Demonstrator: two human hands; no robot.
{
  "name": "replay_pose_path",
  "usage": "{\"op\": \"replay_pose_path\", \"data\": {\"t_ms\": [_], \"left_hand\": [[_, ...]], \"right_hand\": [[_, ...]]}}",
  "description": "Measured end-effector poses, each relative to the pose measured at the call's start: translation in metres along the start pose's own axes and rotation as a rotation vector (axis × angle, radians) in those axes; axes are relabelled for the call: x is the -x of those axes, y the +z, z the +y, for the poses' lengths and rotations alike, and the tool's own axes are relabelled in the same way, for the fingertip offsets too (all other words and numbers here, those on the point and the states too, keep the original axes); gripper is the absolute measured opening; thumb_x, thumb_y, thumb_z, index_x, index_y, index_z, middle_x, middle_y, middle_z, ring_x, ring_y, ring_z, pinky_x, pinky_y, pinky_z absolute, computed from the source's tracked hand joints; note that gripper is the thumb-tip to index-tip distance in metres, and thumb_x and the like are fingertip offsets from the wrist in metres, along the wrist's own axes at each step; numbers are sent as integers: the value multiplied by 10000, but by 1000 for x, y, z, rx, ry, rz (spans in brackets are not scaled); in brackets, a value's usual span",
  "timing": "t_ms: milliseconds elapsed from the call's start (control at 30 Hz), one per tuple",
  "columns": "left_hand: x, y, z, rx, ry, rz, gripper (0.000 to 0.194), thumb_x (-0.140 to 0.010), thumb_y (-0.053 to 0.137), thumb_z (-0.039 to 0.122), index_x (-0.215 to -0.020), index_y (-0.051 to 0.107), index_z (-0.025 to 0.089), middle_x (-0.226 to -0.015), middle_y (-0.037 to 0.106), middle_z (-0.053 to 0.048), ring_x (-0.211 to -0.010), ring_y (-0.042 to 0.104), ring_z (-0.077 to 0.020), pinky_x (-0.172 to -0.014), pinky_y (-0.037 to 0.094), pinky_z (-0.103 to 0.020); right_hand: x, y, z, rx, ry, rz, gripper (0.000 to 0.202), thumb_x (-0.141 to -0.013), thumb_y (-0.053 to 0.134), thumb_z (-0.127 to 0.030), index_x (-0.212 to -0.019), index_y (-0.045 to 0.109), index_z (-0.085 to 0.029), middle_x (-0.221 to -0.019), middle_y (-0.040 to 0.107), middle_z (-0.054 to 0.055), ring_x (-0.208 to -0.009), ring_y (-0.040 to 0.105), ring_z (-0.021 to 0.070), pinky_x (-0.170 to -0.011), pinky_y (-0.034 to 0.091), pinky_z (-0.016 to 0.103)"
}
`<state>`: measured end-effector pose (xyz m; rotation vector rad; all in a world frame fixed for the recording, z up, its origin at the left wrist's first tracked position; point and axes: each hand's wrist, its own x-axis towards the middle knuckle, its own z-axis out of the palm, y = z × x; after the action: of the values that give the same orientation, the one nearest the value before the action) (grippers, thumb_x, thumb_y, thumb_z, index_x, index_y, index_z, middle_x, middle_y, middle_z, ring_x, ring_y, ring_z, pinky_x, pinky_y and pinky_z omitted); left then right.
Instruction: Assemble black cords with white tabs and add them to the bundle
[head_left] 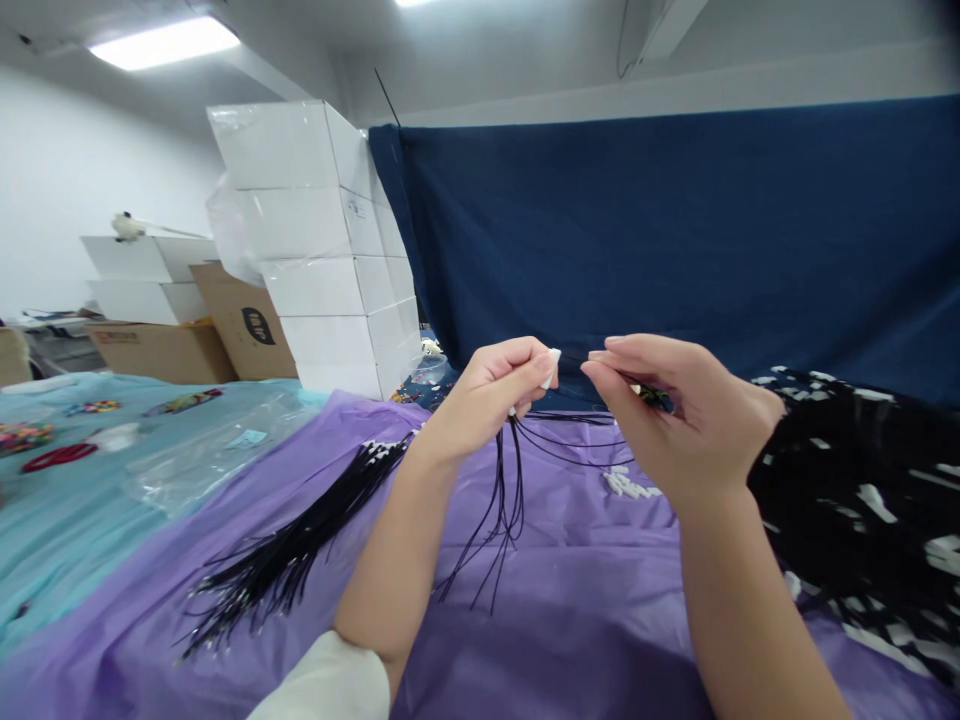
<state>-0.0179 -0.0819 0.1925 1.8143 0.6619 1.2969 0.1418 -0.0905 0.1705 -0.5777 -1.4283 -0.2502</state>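
Observation:
My left hand [504,385] is closed on a small white piece [552,366] and several thin black cords. The loose cords [501,500] hang below that fist over the purple cloth. Level with it on the right, my right hand [675,400] has its thumb and fingertips pinched together. A faint dark strand of cord [573,358] runs between the two hands to these fingertips. Other dark cords [562,455] curve below toward the right hand. The fingers partly hide what each hand grips.
A bundle of black cords [315,525] with white ends lies left on the purple cloth [585,620]. Small white pieces [628,484] lie below the right hand. A dark heap of cords with white tags [832,480] spreads right. White boxes [315,290] are stacked behind.

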Motion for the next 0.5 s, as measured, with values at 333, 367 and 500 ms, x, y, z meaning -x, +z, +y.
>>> {"op": "replay_pose_path", "data": {"t_ms": [333, 367, 500], "left_hand": [[2, 3, -3, -1, 26, -103, 291, -830, 522, 401, -675, 471, 160, -580, 353, 45, -476, 280, -48, -448, 229, -203], [2, 3, -3, -4, 24, -107, 288, -833, 520, 399, -678, 471, 161, -582, 350, 45, -478, 277, -49, -451, 229, -205], [4, 4, -1, -19, 17, -119, 306, -841, 503, 408, -666, 447, 163, -593, 343, 43, -492, 270, -54, -459, 222, -211]], "right_hand": [[-6, 0, 0, 109, -322, 2, 196, -760, 664, -98, -882, 636, -248, -745, 693, -43, -614, 650, 120, -541, 518, 213], [-6, -1, 0, 121, -326, -1, 191, -765, 660, -102, -883, 633, -250, -742, 693, -44, -612, 650, 120, -540, 515, 214], [-6, -6, -4, 188, -342, -26, 133, -785, 645, -132, -842, 635, -251, -696, 681, -54, -537, 618, 105, -512, 488, 219]]}}
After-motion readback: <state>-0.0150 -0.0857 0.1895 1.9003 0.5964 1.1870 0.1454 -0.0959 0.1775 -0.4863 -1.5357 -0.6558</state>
